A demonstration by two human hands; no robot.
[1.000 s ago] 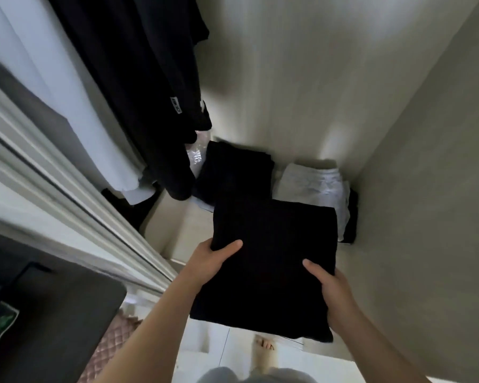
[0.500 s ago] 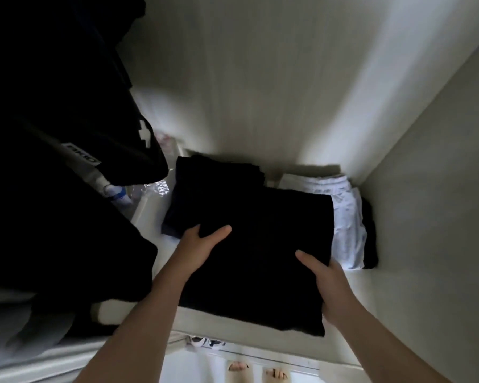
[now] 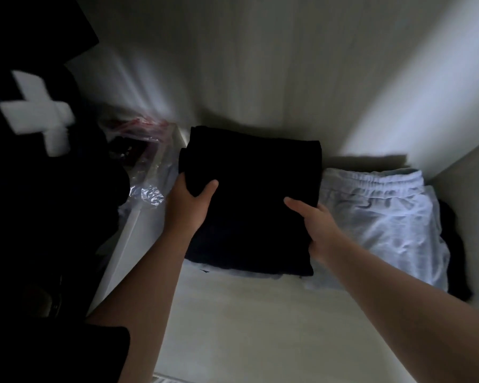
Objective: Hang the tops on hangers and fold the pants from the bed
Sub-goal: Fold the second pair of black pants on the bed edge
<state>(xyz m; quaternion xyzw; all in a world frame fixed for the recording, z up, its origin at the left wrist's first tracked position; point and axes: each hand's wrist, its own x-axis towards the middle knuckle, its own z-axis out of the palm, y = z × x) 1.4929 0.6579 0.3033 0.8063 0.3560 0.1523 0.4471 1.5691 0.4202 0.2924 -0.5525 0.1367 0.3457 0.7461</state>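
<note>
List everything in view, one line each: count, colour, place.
folded black pants: one dark pile, layers uncountable, black, shelf middle
folded pale grey elastic-waist pants: one, pale grey, shelf, right of the pile
dark garment: one, black, far right beside the pale pants
crinkled clear plastic bag: one, clear with red contents, left of the pile
black garment with a white cross: one, black, far left
pale wardrobe shelf: one, off-white, foreground
left hand: one, grips the pile's left edge
right hand: one, grips the pile's right edge
</note>
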